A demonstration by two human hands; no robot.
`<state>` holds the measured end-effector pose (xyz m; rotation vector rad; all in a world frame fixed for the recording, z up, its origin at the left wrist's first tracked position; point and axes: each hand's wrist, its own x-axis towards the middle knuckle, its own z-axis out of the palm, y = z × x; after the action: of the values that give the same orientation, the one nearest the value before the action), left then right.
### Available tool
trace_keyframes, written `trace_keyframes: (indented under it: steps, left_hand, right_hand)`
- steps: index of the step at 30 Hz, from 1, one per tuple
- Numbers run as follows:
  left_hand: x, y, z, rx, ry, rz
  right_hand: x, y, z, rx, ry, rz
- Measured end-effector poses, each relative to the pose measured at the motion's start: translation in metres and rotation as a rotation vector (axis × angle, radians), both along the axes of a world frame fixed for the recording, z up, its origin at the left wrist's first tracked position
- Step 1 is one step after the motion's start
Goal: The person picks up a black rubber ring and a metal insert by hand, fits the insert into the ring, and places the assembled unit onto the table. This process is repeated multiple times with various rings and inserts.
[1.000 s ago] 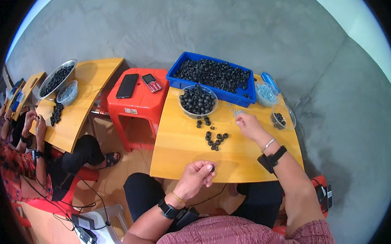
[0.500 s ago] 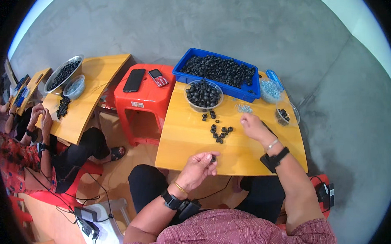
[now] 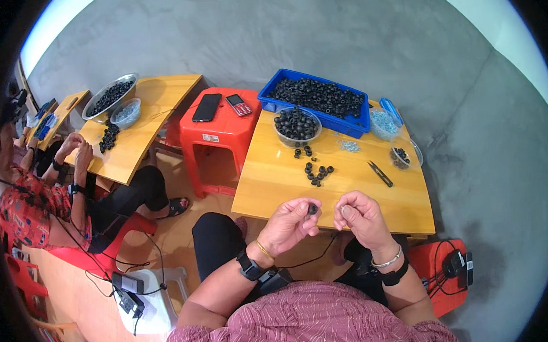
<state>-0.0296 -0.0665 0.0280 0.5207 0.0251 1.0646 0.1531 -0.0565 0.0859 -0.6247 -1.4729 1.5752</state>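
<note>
Black piece (image 3: 312,208) is the one I'd worry about: it's held up right by the near edge of the tabletop (image 3: 268,186), so if it squirts loose it could easily end up on the floor (image 3: 176,244). Cause would be the hold itself, I reckon, since something that small and roundish is only nipped near the fingertips. Grip-wise, the left hand (image 3: 290,224) has thumb and fingers clamped on that piece. The right hand (image 3: 363,221) is near it but not touching, thumb and forefinger pinched together, and I honestly can't tell if there's anything tiny between them; if there is, same drop risk. Past the hands, some loose pieces (image 3: 322,170) lie scattered, with the snips (image 3: 382,175) off to their right, then a little pile of pale bits (image 3: 349,146). Behind that, to the left, is a clear tub (image 3: 278,136) heaped with more black ones, and the blue tray (image 3: 345,128) at the back is loaded too.
</note>
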Motion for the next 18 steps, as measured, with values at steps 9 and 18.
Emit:
trace_keyframes:
  steps: [9,18]
  left_hand:
    - [0.002,-0.009,0.010,-0.018,0.119,0.103]
    - [0.001,-0.007,0.005,0.009,0.108,0.093]
  right_hand:
    - [-0.008,-0.011,-0.007,0.008,-0.036,-0.077]
    - [-0.013,-0.013,-0.005,0.095,-0.094,-0.152]
